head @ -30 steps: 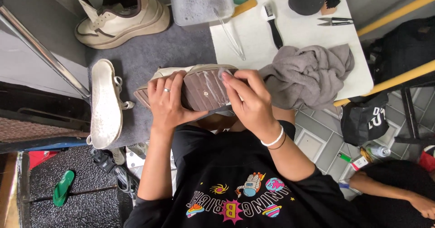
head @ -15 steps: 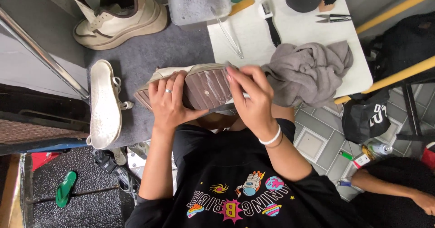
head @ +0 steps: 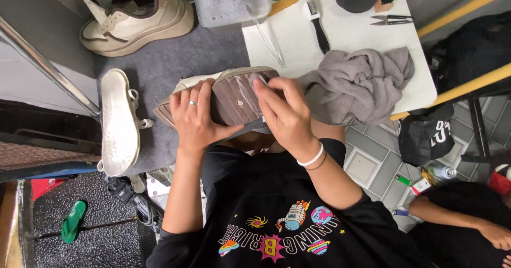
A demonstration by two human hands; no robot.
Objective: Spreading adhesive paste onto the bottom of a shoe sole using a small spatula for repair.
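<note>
A cream shoe [head: 234, 95] is turned sole up, its ribbed brown sole facing me, over the grey mat [head: 159, 66]. My left hand [head: 196, 118], with a ring on one finger, grips the shoe across the middle of the sole. My right hand [head: 285, 113], a white band at the wrist, presses its fingertips on the heel end of the sole, where a thin clear film [head: 250, 89] lies; whether the fingers pinch it I cannot tell.
A grey cloth [head: 362, 81] is bunched on the white table [head: 351, 31], beside a black brush [head: 318, 26], tweezers [head: 269, 36], scissors [head: 391, 19] and a clear tub [head: 231, 2]. Another cream shoe [head: 136, 20] and a white sole [head: 118, 121] sit on the mat. Another person's arm [head: 479, 228] is lower right.
My right hand's fingertips have slid along the heel end of the sole. My left hand keeps the same grip on the shoe.
</note>
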